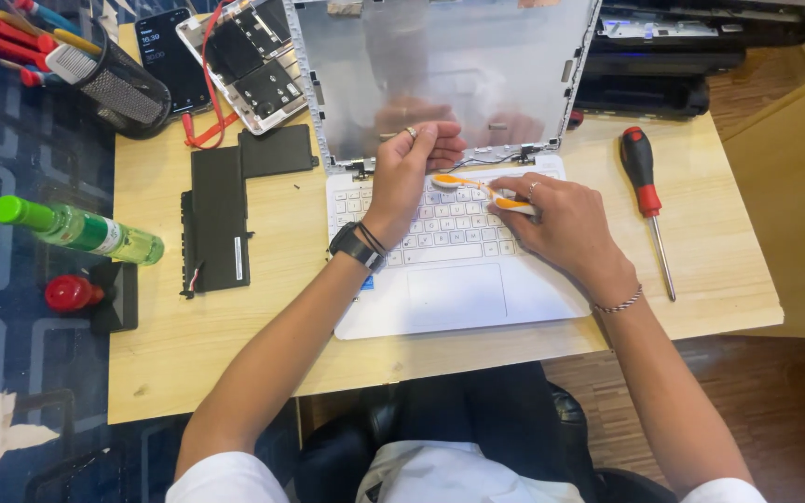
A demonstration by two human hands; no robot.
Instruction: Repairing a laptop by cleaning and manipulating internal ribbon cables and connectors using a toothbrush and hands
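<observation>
A white laptop [458, 289] lies open on the wooden table [263, 345], its screen panel replaced by a bare silver lid [440, 65]. My left hand [412, 168] rests on the top of the keyboard near the hinge, fingers curled, a ring on one finger and a dark watch on the wrist. My right hand [561, 219] holds a small orange and white brush [472, 183] that lies across the upper key rows, its tip reaching toward my left hand.
A red and black screwdriver [647, 196] lies right of the laptop. A black L-shaped battery [221, 210] lies to the left, with a circuit board [244, 61] and phone [170, 56] behind it. A mesh pen cup [118, 79], green bottle [86, 231] and stacked laptops [682, 56] surround the table.
</observation>
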